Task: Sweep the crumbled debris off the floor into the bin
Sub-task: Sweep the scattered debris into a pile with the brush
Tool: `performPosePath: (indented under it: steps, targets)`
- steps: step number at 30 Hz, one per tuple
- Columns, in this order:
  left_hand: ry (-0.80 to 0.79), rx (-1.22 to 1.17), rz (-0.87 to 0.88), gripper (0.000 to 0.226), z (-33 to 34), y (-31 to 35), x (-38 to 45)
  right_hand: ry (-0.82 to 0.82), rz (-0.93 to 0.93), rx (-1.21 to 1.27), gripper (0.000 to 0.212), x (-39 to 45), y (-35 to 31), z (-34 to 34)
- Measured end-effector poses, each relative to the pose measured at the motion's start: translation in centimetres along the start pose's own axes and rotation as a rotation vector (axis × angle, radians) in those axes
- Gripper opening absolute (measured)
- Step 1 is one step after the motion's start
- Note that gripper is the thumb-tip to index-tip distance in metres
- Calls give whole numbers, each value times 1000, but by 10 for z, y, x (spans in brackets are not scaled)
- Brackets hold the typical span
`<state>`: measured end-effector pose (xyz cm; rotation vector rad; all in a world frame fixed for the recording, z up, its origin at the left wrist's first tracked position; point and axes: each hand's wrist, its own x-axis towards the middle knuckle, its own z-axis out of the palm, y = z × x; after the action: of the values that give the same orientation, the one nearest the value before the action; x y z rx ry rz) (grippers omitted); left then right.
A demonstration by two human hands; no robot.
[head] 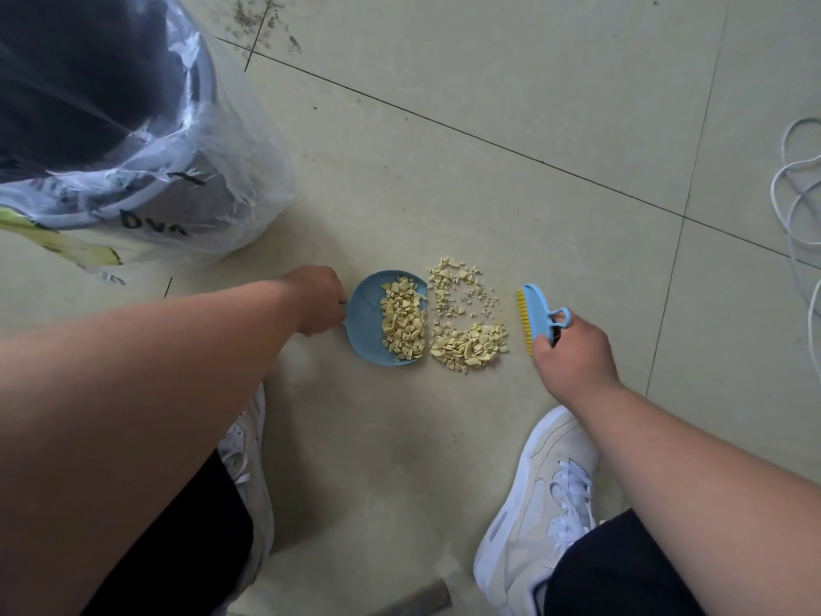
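Observation:
Pale yellow crumbled debris (466,340) lies on the tiled floor, just right of a small blue dustpan (366,317). Part of the debris rests inside the pan along its right edge. My left hand (317,304) grips the pan's handle at its left side, and the handle is hidden under my fingers. My right hand (571,353) holds a small blue brush (535,315) with yellow bristles, which stands a little to the right of the debris, bristles facing it. The bin (133,140), lined with a clear plastic bag, stands at the upper left.
My two white shoes (537,504) are planted below the debris, one under each arm. A white cable (795,188) coils on the floor at the right edge. Dark specks of dirt (262,20) lie on the tiles at the top.

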<state>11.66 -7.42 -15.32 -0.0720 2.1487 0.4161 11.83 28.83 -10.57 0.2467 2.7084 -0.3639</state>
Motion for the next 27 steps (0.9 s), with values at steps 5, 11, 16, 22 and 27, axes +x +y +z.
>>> performPosePath:
  steps: [5,11,16,22,27]
  targets:
    - [-41,63,12,34,-5,4,-7,-81,-20,7,5,-21,-4,15]
    - [-62,75,9,35,-5,7,-12,-129,21,107,12,-35,-31,38]
    - [-72,31,7,33,-3,10,-12,-145,-10,135,16,-35,-54,44]
    - [-73,18,19,34,-2,11,-9,-170,-49,199,14,-39,-85,51]
    - [-95,-58,19,30,2,4,-6,-203,-108,224,14,-45,-107,58]
